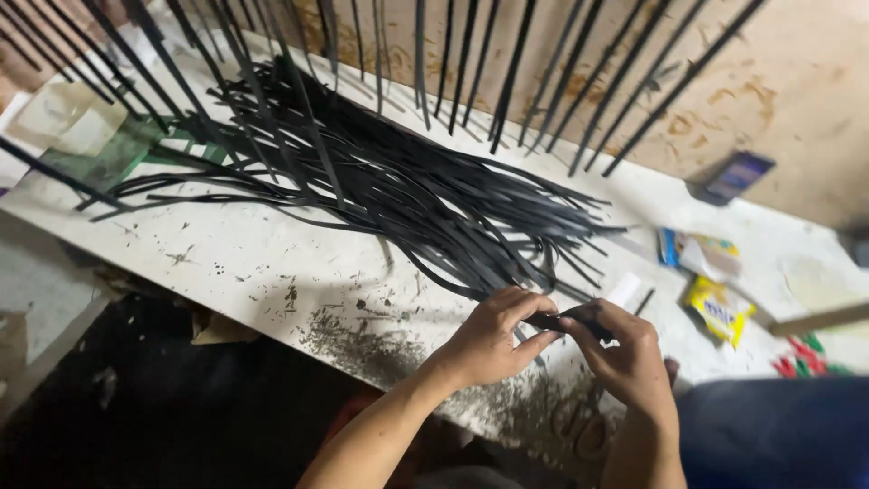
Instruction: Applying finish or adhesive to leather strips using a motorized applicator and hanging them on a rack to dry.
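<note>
Your left hand and right hand both pinch one black strip at the desk's near edge; it lies crosswise between them; the strip pile sits beyond.

Worn white worktable, scuffed and speckled dark | stained tan wall beyond it | dim grey floor lower left | small yellow packet right of the grip

Both hands' grip on black strip
</note>
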